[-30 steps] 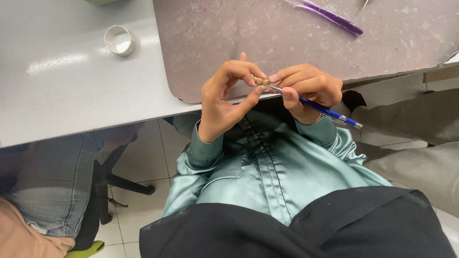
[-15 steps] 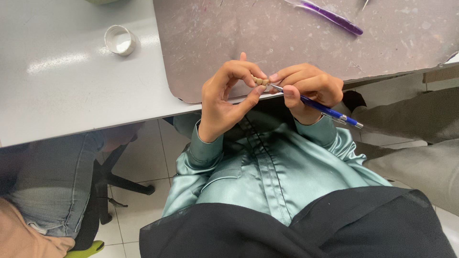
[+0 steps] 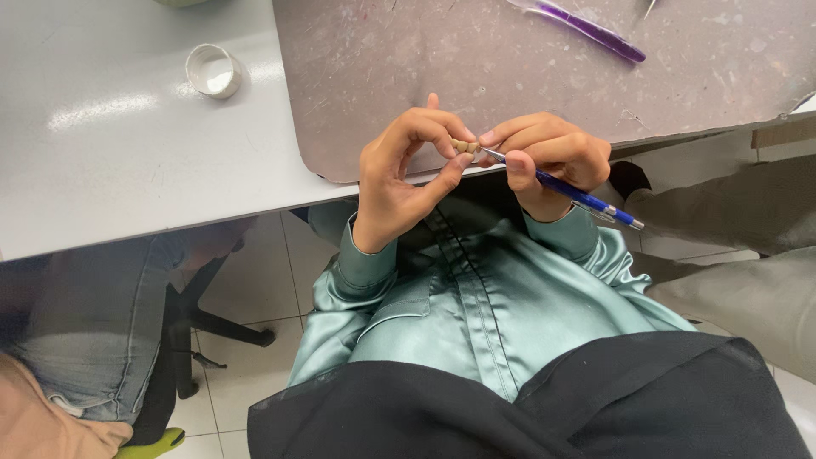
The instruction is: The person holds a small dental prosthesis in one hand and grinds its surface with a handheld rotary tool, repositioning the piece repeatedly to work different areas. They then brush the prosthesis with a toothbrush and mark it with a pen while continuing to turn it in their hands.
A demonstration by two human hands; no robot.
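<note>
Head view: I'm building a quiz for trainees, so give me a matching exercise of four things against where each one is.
Things:
1. small tan piece
2. blue-handled tool
3. purple tool
4. white ring

Places:
A. lying on the grey mat, far edge
B. held in the right hand
C. pinched in the fingertips of the left hand
D. on the bare table, left of the mat

Pairs: 1-C, 2-B, 3-A, 4-D

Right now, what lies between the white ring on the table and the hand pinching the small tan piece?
In the head view, only bare grey table and the mat's edge lie between the white ring and the left hand.
</note>
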